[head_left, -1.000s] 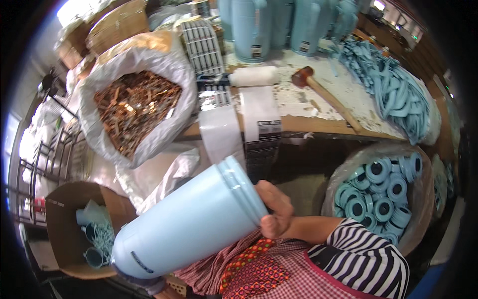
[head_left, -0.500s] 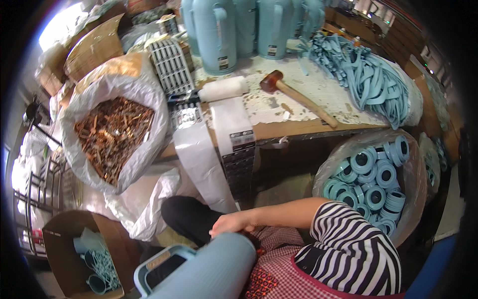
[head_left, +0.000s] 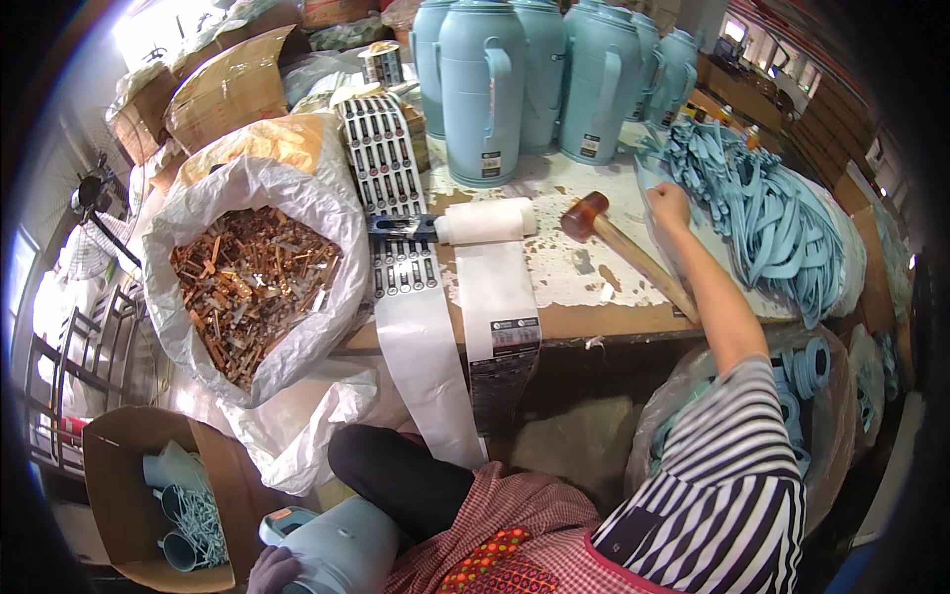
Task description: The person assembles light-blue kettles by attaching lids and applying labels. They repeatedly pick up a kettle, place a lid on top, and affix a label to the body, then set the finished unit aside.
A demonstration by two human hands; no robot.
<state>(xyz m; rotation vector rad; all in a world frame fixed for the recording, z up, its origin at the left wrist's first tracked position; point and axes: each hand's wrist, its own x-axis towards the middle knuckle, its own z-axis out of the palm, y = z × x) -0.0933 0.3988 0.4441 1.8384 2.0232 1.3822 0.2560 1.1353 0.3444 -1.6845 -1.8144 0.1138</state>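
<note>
A light blue thermos jug body [head_left: 346, 544] lies tilted across my lap at the lower edge. My left hand [head_left: 274, 571], in a grey-purple glove, is closed on it beside its handle; the lower part is cut off by the frame. My right arm stretches forward over the table. At its end my right hand [head_left: 670, 208] is closed at the near left side of a heap of light blue plastic straps [head_left: 782, 218], with one strap [head_left: 648, 176] at its fingers. A wooden-handled mallet with a reddish-brown head [head_left: 587, 215] lies left of that hand.
Several upright blue thermos jugs [head_left: 482, 99] stand at the table's back. Label rolls [head_left: 485, 221] hang over the front edge. A white sack of copper-coloured scraps [head_left: 257, 287] is at left, above a cardboard box [head_left: 139, 505]. A bag of blue rings [head_left: 811, 366] stands at right.
My right hand has gone from the jug on my lap up to the strap heap. The jug has shifted lower and left. The whole view has shifted, showing more of the table's back.
</note>
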